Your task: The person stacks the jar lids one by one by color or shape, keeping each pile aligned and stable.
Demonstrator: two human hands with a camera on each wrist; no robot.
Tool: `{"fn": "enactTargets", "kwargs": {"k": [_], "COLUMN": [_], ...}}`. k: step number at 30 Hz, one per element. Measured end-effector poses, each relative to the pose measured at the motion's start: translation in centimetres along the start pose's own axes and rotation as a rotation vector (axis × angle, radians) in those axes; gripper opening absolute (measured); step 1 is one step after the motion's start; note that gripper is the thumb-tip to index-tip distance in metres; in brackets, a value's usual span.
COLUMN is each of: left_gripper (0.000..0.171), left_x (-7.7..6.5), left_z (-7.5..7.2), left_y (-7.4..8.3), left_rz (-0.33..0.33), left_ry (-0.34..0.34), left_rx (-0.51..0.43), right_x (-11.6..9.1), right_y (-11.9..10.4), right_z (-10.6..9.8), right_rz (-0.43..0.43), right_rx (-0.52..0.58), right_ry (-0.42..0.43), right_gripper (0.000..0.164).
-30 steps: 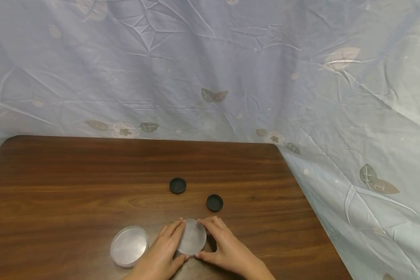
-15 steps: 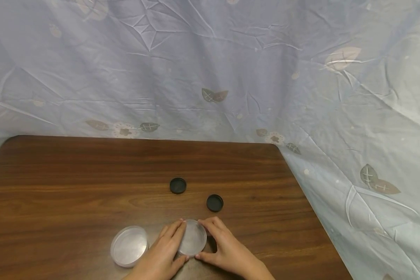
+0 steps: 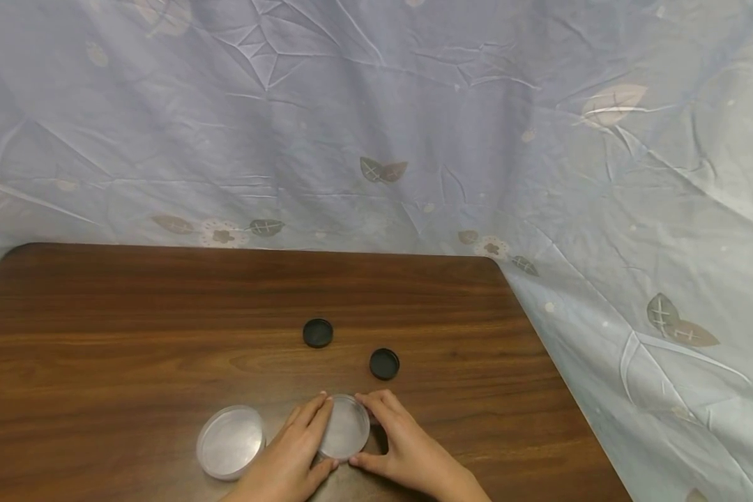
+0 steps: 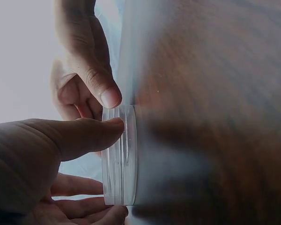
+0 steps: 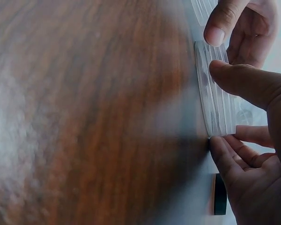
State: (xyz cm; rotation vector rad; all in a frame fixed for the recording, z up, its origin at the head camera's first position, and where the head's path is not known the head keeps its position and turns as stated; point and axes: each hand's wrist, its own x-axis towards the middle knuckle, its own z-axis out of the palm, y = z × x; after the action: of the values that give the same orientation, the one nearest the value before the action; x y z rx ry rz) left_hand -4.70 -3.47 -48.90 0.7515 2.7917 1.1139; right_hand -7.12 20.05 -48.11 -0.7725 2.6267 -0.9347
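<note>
A clear, shallow round plastic dish (image 3: 346, 428), much like a petri dish, lies flat near the table's front edge. My left hand (image 3: 291, 446) grips its left side, thumb at the near rim and fingers along the far left rim. From the right, my right hand (image 3: 408, 446) holds the same dish between thumb and fingers. Ridges or stacked layers show along the dish's side (image 4: 118, 164) in the left wrist view, where both thumbs touch it. Just left of my left hand rests a second clear round dish (image 3: 231, 443).
Beyond the hands lie two small black round caps (image 3: 318, 333), the other cap (image 3: 385, 364) being nearer and further right. The brown wood-grain table (image 3: 132, 300) ends at a patterned pale cloth (image 3: 326, 125) hung behind and along the right.
</note>
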Motion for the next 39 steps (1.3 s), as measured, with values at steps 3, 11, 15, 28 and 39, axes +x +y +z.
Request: {"fn": "enactTargets", "kwargs": {"k": [3,11,15,28,39], "left_gripper": [0.082,0.085,0.090,0.096,0.085], "left_x": [-0.1,-0.1,-0.1,0.2,1.0], "left_z": [0.0,0.1,0.0,-0.7,-8.6], "left_y": [0.0,0.0,0.2,1.8,5.1], "left_rz": [0.009,0.002,-0.035,-0.008,0.079], "left_ry": [0.011,0.004,-0.017,0.074,0.057], "left_rx": [0.006,0.021,0.007,0.057,0.083], "right_x": [0.0,0.0,-0.1,-0.3,0.5], "right_y": [0.0,0.0,0.1,0.4,0.7], "right_z": [-0.1,-0.1,-0.1,-1.7,-4.1], "right_rz": [0.002,-0.003,-0.015,-0.048,-0.068], "right_rx": [0.009,0.022,0.041,0.175,0.102], "right_ry": [-0.002,-0.002,-0.007,-0.003,0.158], "right_gripper": [0.080,0.082,0.084,0.088,0.074]}}
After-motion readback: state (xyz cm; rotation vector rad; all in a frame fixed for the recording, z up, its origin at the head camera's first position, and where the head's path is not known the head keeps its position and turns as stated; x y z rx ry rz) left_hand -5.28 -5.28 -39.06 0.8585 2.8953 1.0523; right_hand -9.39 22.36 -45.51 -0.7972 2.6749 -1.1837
